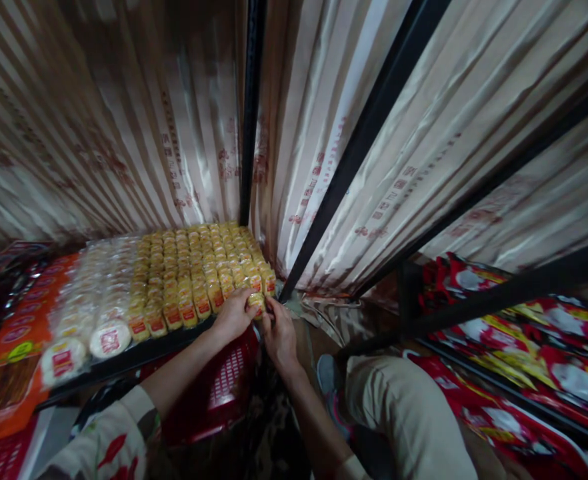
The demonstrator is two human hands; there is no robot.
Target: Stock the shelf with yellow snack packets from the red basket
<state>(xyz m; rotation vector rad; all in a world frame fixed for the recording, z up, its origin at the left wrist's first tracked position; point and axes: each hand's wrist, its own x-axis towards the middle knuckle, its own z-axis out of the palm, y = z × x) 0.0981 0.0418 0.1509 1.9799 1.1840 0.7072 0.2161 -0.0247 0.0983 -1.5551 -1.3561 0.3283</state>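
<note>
Between my two hands, at the front right corner of a shelf, is a small yellow-wrapped snack packet (256, 304) with a red label. My left hand (234, 316) pinches its left side, and the fingers of my right hand (279, 333) close on its right side. Just behind them stand close rows of matching yellow packets (189, 267), upright and packed tight. Left of those rows are clear-wrapped white round cakes (110, 339) with red printing. My fingertips partly cover the held packet.
A large orange snack bag (14, 373) lies at the left. Below the shelf's dark front edge (124, 363) sits a red plastic basket (224, 380). Black metal posts (354, 147) cross before pleated curtains (199, 120). Red and yellow bags (504, 340) fill shelves at right.
</note>
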